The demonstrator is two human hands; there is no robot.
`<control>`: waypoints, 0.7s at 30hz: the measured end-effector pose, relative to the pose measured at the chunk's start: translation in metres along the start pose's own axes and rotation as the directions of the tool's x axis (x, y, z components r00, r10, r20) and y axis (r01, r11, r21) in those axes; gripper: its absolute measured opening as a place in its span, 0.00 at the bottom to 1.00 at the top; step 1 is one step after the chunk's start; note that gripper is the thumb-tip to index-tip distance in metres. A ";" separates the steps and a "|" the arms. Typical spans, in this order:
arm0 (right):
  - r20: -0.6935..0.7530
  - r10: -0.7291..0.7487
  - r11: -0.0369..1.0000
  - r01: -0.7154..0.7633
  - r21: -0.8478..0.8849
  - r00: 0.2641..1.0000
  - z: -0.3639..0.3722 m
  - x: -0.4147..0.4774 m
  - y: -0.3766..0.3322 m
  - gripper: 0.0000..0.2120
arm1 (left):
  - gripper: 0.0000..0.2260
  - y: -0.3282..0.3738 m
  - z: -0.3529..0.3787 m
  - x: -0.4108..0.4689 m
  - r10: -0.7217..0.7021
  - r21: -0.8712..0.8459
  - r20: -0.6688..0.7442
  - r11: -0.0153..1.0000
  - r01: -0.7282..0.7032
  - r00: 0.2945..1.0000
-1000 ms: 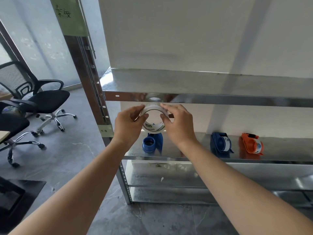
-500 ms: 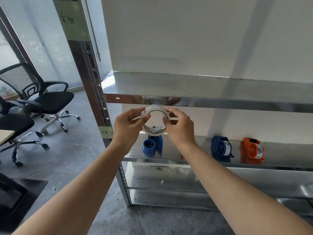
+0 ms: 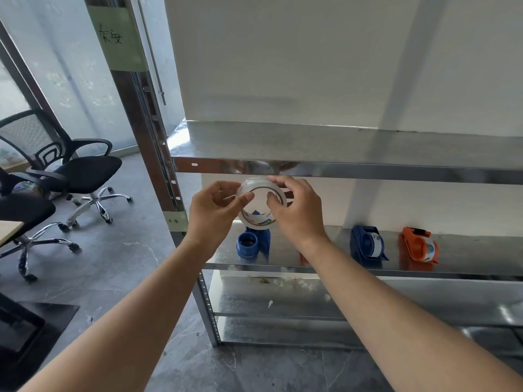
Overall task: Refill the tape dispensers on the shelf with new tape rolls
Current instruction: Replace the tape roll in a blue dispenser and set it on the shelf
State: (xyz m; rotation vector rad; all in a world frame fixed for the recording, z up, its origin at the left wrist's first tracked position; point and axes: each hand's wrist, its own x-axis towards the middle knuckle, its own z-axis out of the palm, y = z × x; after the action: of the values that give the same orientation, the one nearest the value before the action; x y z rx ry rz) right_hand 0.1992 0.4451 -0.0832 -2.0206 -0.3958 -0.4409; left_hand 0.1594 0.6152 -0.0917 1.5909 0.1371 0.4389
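You held the tape roll (image 3: 254, 220) up in the air with both hands, just below the front edge of the upper shelf (image 3: 368, 169) and above the left end of the middle shelf (image 3: 467, 250). Green and blue print ran along the roll's inner core, too small to read. Your left hand (image 3: 210, 210) pinched the roll's left rim between thumb and forefinger, the other fingers curled in. Your right hand (image 3: 300, 216) was curled over the top and right side, with the thumb reaching into the ring.

On the middle shelf, near its left front corner, stood a blue dispenser (image 3: 253, 244) with a bare hub. Further right along the shelf sat a second blue dispenser (image 3: 368, 246) and an orange dispenser (image 3: 418, 248), each carrying a roll with a printed core I could not read.

A green paper label (image 3: 119, 38) high on the shelf's left post bore two handwritten dark characters. A smaller green tag (image 3: 175, 221) lower on the same post had tiny writing, illegible.
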 end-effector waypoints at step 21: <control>0.024 0.059 0.996 -0.060 0.064 0.998 -0.008 -0.017 -0.020 0.07 | 0.19 0.005 -0.012 -0.018 0.038 0.155 0.042 0.987 -0.044 0.998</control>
State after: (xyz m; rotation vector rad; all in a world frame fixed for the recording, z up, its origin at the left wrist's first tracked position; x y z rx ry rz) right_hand 0.1739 0.4454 -0.0727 -1.9703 -0.3577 -0.3651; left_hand 0.1376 0.6193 -0.0904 1.7580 0.1112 0.4370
